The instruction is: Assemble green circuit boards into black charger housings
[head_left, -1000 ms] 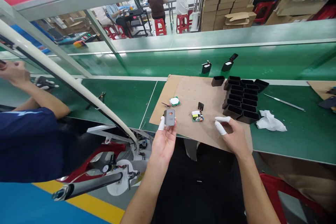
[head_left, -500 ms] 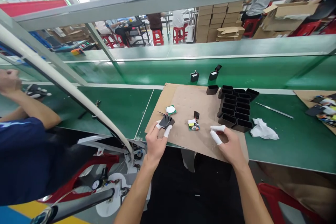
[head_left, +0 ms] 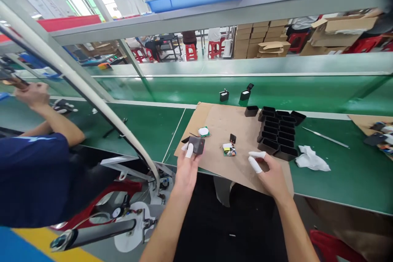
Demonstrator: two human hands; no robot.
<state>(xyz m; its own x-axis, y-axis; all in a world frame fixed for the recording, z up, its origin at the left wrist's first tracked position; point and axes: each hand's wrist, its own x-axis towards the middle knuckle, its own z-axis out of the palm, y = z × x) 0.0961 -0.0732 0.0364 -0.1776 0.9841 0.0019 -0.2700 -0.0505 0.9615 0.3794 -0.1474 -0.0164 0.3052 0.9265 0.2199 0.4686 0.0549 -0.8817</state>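
My left hand (head_left: 186, 172), with white finger cots on it, grips a small black plastic case (head_left: 196, 145) above the left edge of a cardboard sheet (head_left: 215, 118). My right hand (head_left: 272, 175) hovers over the sheet's right part, its cot-covered thumb and index finger apart with nothing between them. Between my hands lies a circuit board (head_left: 229, 150) with a yellow part, joined to a small black plate (head_left: 233, 138). Another board (head_left: 203, 132) with a white top lies just beyond my left hand. Several open black housings (head_left: 271, 129) stand in rows beyond my right hand.
Two black units (head_left: 224, 96) stand on the green belt (head_left: 184, 90). A thin metal tool (head_left: 326, 137) and a crumpled white tissue (head_left: 311, 159) lie to the right. A pale post (head_left: 101, 102) slants across the left, with a co-worker's hand (head_left: 35, 96) beyond it.
My left hand has rolled over, so the black case now shows a flat face instead of its pronged side. My right hand stays nearly in place. The view has tipped up slightly.
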